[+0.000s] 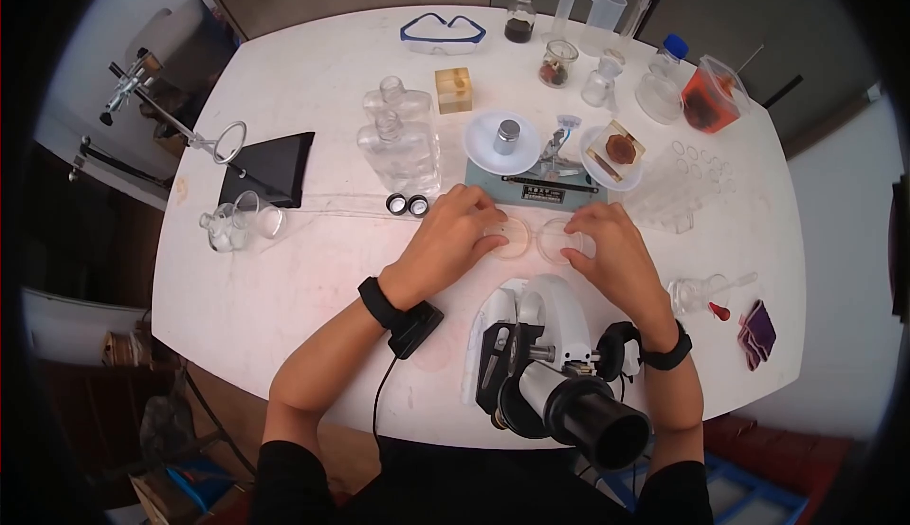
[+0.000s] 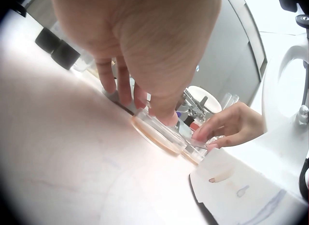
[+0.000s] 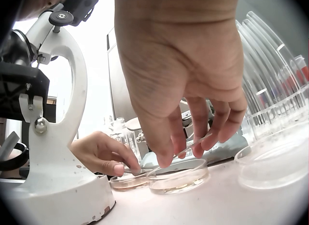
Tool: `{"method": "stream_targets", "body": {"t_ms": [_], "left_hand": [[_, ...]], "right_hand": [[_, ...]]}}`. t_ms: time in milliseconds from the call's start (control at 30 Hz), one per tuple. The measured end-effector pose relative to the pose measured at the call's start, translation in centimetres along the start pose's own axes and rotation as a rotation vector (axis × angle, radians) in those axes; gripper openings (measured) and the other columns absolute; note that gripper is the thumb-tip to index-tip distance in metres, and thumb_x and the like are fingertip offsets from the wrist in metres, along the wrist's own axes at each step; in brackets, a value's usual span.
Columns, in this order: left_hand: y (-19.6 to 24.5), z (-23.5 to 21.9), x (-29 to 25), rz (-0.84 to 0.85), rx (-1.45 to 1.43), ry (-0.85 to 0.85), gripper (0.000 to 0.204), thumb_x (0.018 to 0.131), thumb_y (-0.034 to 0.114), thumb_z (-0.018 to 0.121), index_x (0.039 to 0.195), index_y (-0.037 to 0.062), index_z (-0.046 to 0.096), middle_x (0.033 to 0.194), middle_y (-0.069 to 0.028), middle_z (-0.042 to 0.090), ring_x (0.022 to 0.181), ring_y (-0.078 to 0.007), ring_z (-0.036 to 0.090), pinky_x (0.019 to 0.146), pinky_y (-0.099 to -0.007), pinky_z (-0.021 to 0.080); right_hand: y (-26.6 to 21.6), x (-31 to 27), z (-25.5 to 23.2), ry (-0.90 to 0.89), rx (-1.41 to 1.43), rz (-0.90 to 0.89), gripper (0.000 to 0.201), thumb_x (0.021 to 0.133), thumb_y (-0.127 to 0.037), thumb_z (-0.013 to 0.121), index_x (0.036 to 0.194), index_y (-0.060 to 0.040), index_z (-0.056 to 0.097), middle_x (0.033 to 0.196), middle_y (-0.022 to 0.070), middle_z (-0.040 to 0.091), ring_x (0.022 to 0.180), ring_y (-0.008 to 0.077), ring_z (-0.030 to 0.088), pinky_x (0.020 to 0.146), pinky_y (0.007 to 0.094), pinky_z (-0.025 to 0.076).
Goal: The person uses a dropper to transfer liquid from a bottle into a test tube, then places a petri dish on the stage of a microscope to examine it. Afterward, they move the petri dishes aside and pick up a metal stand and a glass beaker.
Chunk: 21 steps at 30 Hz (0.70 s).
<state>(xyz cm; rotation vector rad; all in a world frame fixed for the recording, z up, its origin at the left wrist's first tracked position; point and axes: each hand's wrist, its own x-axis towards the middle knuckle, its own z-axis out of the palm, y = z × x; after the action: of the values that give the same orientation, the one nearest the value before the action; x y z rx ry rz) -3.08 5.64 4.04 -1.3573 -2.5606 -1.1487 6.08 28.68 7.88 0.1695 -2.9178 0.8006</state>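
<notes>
Two clear petri dishes sit side by side on the white table behind the microscope. My left hand (image 1: 453,236) grips the left petri dish (image 1: 513,239), thumb and fingers at its rim; a pale tan layer shows inside it. My right hand (image 1: 621,255) is over the right petri dish (image 3: 179,179), which has a shallow clear or yellowish layer. Between the right thumb and fingers is a thin clear lid (image 3: 197,144), tilted above that dish. The white microscope (image 1: 559,312) stands between my forearms, close in front of the dishes.
A balance (image 1: 531,190) with a weight and a block on its pans stands just behind the dishes. Clear flat bottles (image 1: 403,151) and two black caps (image 1: 408,205) are at left. To the right is a clear rack of test tubes (image 3: 270,101). Glassware and safety goggles (image 1: 443,34) line the back.
</notes>
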Motion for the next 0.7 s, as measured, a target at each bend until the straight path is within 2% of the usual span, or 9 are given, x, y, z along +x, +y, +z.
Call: {"method": "stream_targets", "body": {"t_ms": [700], "left_hand": [[-0.13, 0.18, 0.11, 0.019, -0.025, 0.017, 0.027, 0.071, 0.009, 0.077, 0.096, 0.0018, 0.070, 0.099, -0.0098, 0.058, 0.095, -0.0286, 0.055, 0.083, -0.0374, 0.047]], "right_hand": [[0.24, 0.17, 0.47, -0.040, 0.009, 0.009, 0.026, 0.071, -0.005, 0.076, 0.096, -0.0007, 0.070, 0.106, 0.0120, 0.061, 0.100, 0.0311, 0.054, 0.089, 0.0381, 0.046]]}}
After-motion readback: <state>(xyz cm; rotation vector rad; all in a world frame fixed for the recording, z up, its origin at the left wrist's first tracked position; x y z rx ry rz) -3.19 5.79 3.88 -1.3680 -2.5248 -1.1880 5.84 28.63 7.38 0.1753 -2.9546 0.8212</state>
